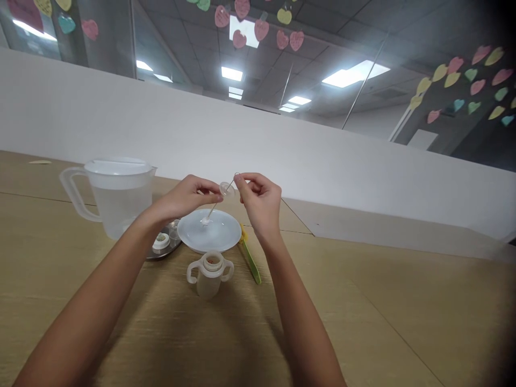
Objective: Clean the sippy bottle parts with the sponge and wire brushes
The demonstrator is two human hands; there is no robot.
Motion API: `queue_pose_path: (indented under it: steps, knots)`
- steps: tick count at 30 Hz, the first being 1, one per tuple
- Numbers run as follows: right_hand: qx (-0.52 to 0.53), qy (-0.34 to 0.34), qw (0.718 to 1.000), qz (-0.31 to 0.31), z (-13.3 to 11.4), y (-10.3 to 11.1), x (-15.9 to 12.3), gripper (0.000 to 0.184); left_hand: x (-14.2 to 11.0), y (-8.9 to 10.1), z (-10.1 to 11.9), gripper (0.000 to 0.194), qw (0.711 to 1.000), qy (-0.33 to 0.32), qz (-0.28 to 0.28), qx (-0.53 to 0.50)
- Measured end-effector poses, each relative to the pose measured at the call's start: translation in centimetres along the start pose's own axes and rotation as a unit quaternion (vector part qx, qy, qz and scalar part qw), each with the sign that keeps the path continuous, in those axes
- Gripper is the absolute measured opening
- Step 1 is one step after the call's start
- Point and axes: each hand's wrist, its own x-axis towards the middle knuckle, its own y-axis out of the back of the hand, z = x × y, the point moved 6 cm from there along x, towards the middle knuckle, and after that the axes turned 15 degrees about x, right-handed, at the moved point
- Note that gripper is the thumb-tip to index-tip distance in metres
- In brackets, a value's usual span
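Observation:
My left hand (199, 192) pinches a small clear mouthpiece (226, 189). From it a thin straw (213, 208) slants down to a white weighted end, which is over or in the bowl; I cannot tell if it touches. My right hand (260, 201) is closed on the looped end of a thin wire, apparently a straw brush (231, 184), that runs into the mouthpiece. Beneath both hands is a translucent white bowl (189, 244) with what looks like water. A two-handled cup (209, 277) without a lid stands upright in front of the bowl.
On the left stands a large clear pitcher (121, 201), partly filled. Behind my left forearm, a metal tray (163, 253) holds a white cap (161, 242) and a clear part. A green-handled brush (250, 260) lies right of the bowl. A white wall (282, 150) closes the table's far side.

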Motion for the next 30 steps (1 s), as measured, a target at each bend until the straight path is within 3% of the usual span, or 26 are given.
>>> queue_pose_path:
  steps: [7,14,21,30]
  knots:
    - [-0.012,-0.016,1.000,-0.011,0.3,0.3,0.3,0.017,0.1,-1.6,0.2,0.021,0.998,-0.014,-0.046,-0.026]
    - [-0.021,0.104,0.989,0.104,-3.7,4.3,0.4,0.022,-0.5,-2.8,2.9,0.019,0.995,-0.046,-0.088,-0.010]
    - [-0.045,0.167,0.971,0.164,-6.9,6.4,-0.3,0.027,-1.0,-2.0,3.9,0.025,0.992,-0.068,-0.096,0.049]
    - [-0.044,0.190,0.963,0.184,-8.0,6.6,-0.7,0.023,-1.1,-0.5,3.5,0.021,0.992,-0.063,-0.073,0.077]
